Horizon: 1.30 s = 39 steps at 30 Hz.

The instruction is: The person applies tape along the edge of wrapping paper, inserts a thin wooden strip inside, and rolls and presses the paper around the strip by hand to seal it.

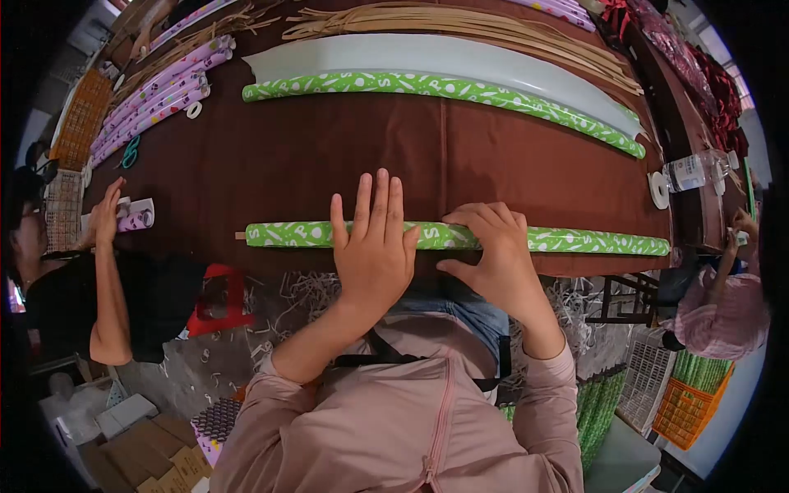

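A long, narrow roll of green wrapping paper [600,241] with a white print lies along the near edge of the table. A short brown stick end [240,236] pokes out of its left end. My left hand [374,238] rests flat across the roll, fingers stretched out and pointing away from me. Over the roll, right of its middle, lies my right hand [497,246], its fingers bent together on the far side and its thumb apart on the near side. Farther back, a partly unrolled green sheet [436,86] shows its white inner face.
Tan strips [460,25] lie at the back of the brown-covered table [312,156]. At the left are pink rolls [156,103], teal scissors [130,153] and a co-worker's arm [107,279]. A tape roll [658,191] and clear bottle [690,172] sit right, near another person [723,312].
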Each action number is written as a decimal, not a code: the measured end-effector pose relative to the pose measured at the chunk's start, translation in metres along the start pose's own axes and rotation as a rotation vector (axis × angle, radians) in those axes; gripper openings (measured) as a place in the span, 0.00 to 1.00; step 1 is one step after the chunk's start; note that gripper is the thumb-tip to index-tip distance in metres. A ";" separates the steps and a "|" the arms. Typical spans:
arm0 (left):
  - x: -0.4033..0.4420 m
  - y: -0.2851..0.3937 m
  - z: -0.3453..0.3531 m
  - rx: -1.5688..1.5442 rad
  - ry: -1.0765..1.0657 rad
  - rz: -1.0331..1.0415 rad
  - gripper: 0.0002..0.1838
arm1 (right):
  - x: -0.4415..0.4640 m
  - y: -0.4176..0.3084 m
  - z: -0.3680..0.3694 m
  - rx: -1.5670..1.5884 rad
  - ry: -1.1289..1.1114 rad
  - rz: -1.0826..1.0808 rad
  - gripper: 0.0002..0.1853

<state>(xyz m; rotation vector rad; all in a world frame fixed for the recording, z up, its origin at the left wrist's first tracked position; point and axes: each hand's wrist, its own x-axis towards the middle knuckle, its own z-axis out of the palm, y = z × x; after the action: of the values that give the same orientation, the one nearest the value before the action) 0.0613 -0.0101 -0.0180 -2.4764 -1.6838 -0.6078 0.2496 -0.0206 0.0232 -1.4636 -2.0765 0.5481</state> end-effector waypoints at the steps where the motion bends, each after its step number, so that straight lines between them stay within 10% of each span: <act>1: -0.002 -0.001 0.000 0.007 -0.005 0.005 0.29 | 0.000 0.000 -0.001 0.009 0.004 0.003 0.27; 25: -0.047 -0.163 -0.036 0.076 0.280 -0.604 0.28 | -0.001 0.001 -0.005 0.042 -0.018 0.018 0.28; 34: -0.024 -0.065 -0.035 -0.187 0.028 0.214 0.29 | 0.002 -0.002 -0.004 0.036 0.021 0.017 0.25; 39: -0.007 -0.042 -0.036 -0.097 -0.056 0.267 0.30 | 0.004 -0.002 0.001 0.014 0.038 0.018 0.25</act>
<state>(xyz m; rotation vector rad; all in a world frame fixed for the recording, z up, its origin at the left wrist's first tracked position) 0.0109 -0.0097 0.0063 -2.7456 -1.3351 -0.6064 0.2463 -0.0173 0.0246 -1.4749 -2.0283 0.5365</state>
